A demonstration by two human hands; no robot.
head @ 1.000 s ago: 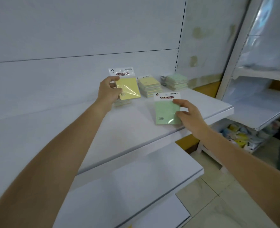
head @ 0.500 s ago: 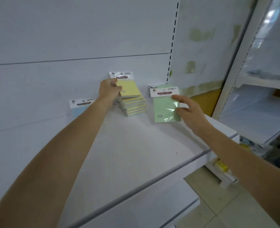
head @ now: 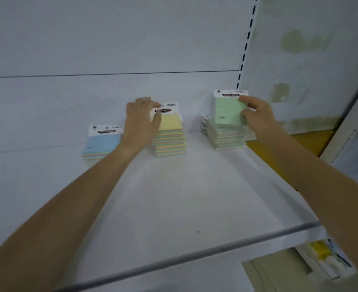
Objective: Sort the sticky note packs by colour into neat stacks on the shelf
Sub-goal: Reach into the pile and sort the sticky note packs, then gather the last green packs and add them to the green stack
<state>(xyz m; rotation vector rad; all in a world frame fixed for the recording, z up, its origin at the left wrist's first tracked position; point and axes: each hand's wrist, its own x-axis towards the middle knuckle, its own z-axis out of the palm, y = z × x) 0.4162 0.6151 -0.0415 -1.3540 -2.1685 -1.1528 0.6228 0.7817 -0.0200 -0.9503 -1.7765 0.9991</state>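
Observation:
Three stacks of sticky note packs stand at the back of the white shelf. A blue-topped stack is on the left. The middle stack has a yellow pack on top, and my left hand rests on that pack's left side with fingers over its header card. On the right, my right hand pinches a green pack by its right edge, holding it tilted just above the green stack.
The shelf's grey front rail runs across the bottom. A slotted upright divides the back panel. Right of the green stack is a yellow base strip. Small items lie on a lower shelf at bottom right.
The yellow pack has come down onto the middle stack under my left hand. My right hand has carried the green pack up and right, over the green stack. The view moved closer.

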